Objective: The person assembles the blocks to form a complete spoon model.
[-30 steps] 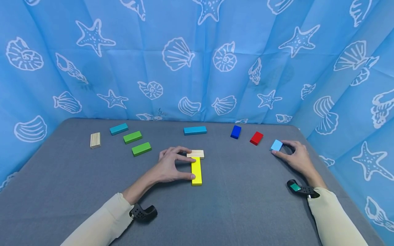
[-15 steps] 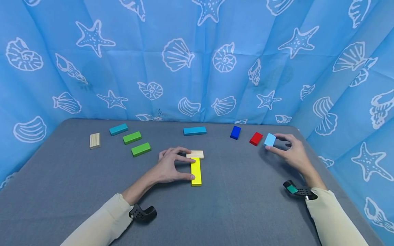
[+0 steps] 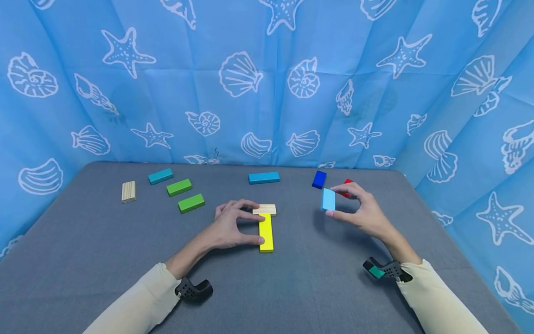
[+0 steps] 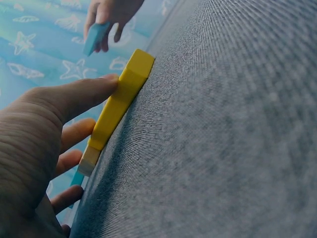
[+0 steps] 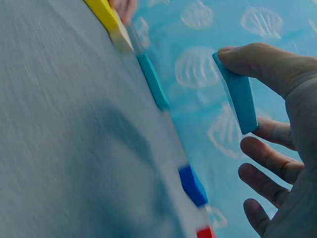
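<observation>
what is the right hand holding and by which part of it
The right hand holds the light blue rectangular block by its two ends, thumb at one, index finger at the other.

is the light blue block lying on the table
No, the right hand holds the light blue block up in the air, clear of the gray tabletop.

Light-blue block (image 3: 328, 200) now nearer yellow block (image 3: 266, 234)

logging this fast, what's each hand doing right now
Left hand: open, touching the yellow block and the wooden block at its end.
Right hand: closed, holding the light blue block.
</observation>
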### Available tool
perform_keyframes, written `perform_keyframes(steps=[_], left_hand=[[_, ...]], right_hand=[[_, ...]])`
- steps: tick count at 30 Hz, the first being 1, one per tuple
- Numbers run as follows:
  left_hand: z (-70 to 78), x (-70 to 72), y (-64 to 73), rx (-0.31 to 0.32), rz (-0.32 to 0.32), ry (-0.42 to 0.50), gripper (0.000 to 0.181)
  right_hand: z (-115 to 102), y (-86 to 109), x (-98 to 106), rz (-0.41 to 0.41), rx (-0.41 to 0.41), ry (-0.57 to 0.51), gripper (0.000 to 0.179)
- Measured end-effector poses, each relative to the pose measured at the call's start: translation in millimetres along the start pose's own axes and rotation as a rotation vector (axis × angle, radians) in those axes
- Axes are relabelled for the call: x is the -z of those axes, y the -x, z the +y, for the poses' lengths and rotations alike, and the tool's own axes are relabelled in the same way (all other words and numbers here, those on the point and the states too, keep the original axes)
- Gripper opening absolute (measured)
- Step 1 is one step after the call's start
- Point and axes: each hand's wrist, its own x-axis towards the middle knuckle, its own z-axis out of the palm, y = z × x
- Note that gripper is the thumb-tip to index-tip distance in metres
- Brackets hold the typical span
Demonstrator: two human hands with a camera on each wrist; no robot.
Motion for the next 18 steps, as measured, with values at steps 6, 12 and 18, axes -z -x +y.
perform_keyframes(steps=[6, 12, 18], left_hand=[[-0.5, -0.3, -0.5, -0.002, 0.001, 0.001, 0.050], [0.3, -0.7, -1.0, 0.016, 0.004, -0.010, 0.051], [2.3, -0.3, -0.8, 0.031, 0.000, -0.018, 0.052]], right_hand=[[-20.9, 4.3, -22.9, -0.060, 0.051, -0.052, 0.054], [-41.3, 11.1, -43.4, -0.121, 0.072, -0.104, 0.052], [-56.7, 19.0, -60.6, -0.184, 0.117, -0.143, 0.055]])
